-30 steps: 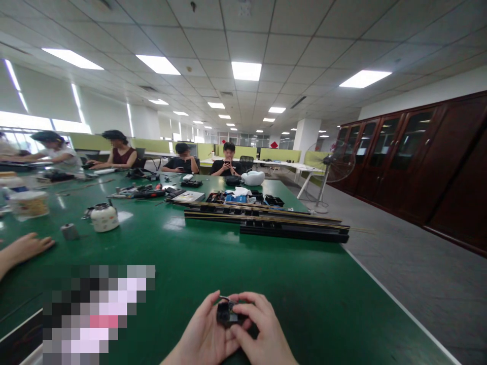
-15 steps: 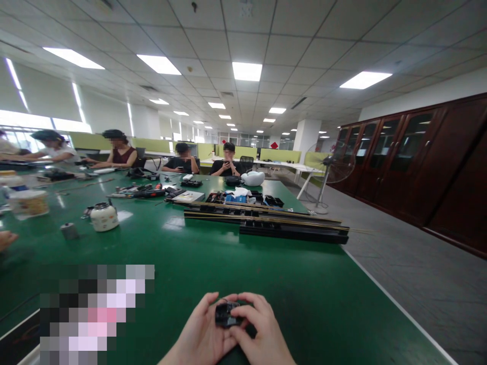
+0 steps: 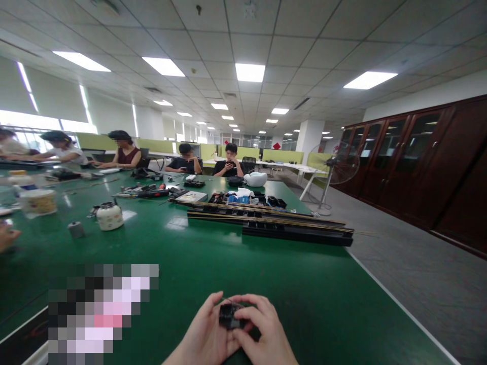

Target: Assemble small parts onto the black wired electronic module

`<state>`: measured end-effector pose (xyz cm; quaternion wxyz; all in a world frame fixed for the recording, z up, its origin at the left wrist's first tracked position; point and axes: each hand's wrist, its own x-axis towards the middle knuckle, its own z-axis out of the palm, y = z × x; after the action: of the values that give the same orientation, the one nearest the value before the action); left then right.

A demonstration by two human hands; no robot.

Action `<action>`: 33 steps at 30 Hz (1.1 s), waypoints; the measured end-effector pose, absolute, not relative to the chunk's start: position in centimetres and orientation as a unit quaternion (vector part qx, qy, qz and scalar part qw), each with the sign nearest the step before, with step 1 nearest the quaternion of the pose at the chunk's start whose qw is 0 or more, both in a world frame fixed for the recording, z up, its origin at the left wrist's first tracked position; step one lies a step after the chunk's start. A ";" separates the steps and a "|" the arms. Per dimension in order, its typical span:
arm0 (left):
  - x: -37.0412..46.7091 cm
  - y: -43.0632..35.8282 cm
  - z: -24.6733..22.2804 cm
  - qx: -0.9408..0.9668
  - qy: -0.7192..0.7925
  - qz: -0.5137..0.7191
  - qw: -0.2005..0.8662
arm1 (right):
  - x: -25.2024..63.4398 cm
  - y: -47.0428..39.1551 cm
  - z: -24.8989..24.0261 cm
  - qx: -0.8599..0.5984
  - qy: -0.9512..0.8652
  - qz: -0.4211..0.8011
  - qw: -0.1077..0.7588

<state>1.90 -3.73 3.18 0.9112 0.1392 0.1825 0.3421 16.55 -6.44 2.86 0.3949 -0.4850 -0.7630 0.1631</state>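
Note:
A small black plastic part (image 3: 227,315) with a hollow in its face lies between my two hands, low in the middle of the head view. My left hand (image 3: 207,332) cups it from the left and below, thumb up along its side. From the right, my right hand (image 3: 264,324) pinches it with thumb and fingers. Both hands are just above the green tabletop (image 3: 182,289). What kind of part it is, I cannot make out; the fingers cover its right end.
Long black rails (image 3: 297,235) with thin brass-coloured rods lie ahead. A white pot (image 3: 110,217), a grey cylinder (image 3: 76,229) and a tub (image 3: 38,202) stand left. Beyond are tools (image 3: 148,191) and several seated people. Another person's hand (image 3: 8,235) shows at the left edge.
The whole view has shifted slightly, so things appear a little further right. Both hands keep their hold on the black part, with hardly any change in the fingers.

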 end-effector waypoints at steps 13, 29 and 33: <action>2.0 -3.8 3.7 0.127 0.173 0.334 0.918 | 16.8 -6.2 2.6 -0.475 -0.782 0.124 0.384; 1.8 -3.6 3.3 0.105 0.225 0.373 0.894 | 16.7 -6.3 2.6 -0.450 -0.778 0.032 0.437; 1.6 -3.4 3.4 0.098 0.242 0.377 0.889 | 17.0 -6.1 2.3 -0.473 -0.763 0.017 0.439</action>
<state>1.63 -3.45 3.36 0.8887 0.0981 0.2425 0.3766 16.97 -6.06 2.32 0.4394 -0.4734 -0.7633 0.0170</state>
